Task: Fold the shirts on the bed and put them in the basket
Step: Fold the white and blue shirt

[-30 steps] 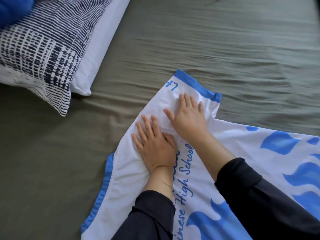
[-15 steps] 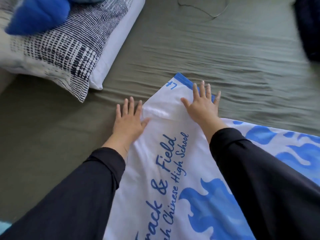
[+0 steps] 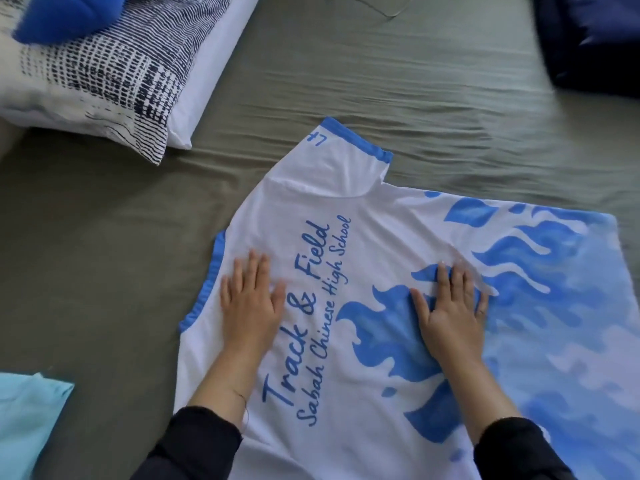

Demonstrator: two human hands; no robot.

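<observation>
An olive-green sheet point(image 3: 346, 81) covered the bed, rumpled in long creases under soft daylight. A navy-and-white patterned pillow point(image 3: 104, 74) lay at the upper left upon a plain white pillow point(image 3: 207, 77). Dark navy bedding point(image 3: 588, 39) bunched at the upper right corner.

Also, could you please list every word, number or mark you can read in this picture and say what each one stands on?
"Track & Field": large blue script on the white shirt, between the left hand and right hand.
"Sabah Chinese High School": smaller blue script on the shirt, just beside that line.
Small blue mark on the sleeve, near its blue band: it seems to read "47", but I cannot be sure.
No other text shows.
</observation>
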